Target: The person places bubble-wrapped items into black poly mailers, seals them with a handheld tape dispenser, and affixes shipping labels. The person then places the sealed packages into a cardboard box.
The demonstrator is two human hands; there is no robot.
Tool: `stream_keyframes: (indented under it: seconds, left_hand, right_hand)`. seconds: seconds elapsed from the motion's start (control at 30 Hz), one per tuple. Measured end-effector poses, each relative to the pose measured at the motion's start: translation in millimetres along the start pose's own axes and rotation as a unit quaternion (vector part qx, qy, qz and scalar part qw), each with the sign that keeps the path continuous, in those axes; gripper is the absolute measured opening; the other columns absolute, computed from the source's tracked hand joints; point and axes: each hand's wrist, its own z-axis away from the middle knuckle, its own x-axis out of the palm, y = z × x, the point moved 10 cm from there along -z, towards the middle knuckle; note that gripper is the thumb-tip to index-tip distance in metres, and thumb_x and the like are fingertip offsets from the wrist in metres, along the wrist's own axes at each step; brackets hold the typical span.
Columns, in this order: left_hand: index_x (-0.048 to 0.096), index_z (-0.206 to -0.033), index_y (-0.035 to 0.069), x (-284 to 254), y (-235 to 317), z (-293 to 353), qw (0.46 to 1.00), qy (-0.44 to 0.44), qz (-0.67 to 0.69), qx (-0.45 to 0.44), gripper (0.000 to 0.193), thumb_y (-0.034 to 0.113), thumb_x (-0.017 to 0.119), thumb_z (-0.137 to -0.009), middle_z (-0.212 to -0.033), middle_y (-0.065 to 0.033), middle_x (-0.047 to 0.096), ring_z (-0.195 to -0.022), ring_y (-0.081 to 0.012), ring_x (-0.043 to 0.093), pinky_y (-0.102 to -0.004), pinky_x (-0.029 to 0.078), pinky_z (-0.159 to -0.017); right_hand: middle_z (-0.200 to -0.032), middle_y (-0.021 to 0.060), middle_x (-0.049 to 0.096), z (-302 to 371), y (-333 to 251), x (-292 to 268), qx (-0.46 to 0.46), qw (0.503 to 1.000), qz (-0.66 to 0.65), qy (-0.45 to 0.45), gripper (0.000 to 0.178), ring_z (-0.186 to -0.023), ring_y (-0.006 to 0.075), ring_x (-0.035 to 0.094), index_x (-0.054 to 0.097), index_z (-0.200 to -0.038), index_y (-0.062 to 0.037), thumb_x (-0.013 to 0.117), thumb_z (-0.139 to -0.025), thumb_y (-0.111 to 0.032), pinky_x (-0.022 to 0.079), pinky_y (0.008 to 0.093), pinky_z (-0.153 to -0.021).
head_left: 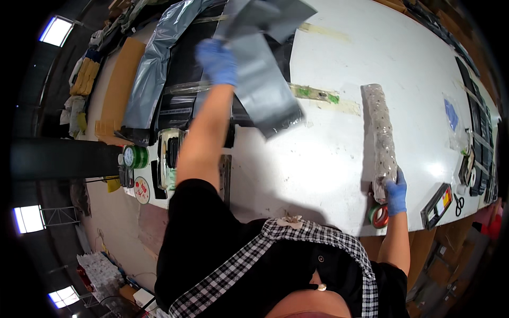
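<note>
One bubble-wrapped roll [380, 132] extends forward from the touching right hand [397, 196].

Left hand [217, 63], eleven o'clock; right hand [396, 197], past three: two, gloved. Bubble-wrapped bundle [380, 135]: one, three o'clock. Scissors [459, 202]: one pair, past three. Round disc [141, 190]: one, between eight and nine.

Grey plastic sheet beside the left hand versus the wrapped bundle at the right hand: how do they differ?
The grey plastic sheet is broad and thin; the wrapped bundle is long and narrow.
The sheet looks smooth and opaque; the bundle has a bumpy, see-through wrap.
Both have a blue-gloved hand at them: left hand, right hand.
</note>
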Motion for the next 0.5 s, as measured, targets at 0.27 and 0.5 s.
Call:
stream_keyframes:
  seconds: [0.27, 0.5]
  left_hand:
    - [0.07, -0.102, 0.015, -23.6, -15.9, -70.7, 0.921, -0.219, -0.229, 0.227, 0.015, 0.013, 0.066, -0.087, -0.09, -0.0098, 0.063, -0.085, -0.0267, 0.061, -0.0363, 0.051, -0.076]
    - [0.06, -0.116, 0.008, -21.2, -105.1, 48.0, 0.792, -0.513, -0.323, 0.066, 0.042, 0.003, 0.069, -0.075, -0.118, -0.0146, 0.06, -0.114, -0.0329, 0.057, -0.0375, 0.044, -0.103]
  right_hand:
    - [-0.132, 0.0146, 0.053, -25.1, 27.3, -9.1, -0.056, 0.996, 0.066, 0.032, 0.076, -0.117, 0.0244, 0.056, 0.033, -0.146, 0.0041, 0.051, -0.072, 0.01, 0.046, 0.0335, -0.101]
    - [-0.132, 0.013, 0.052, -22.7, 30.2, -9.0, -0.04, 0.999, 0.027, 0.009, 0.078, -0.116, 0.0222, 0.056, 0.031, -0.147, 0.0016, 0.053, -0.073, 0.008, 0.047, 0.0319, -0.099]
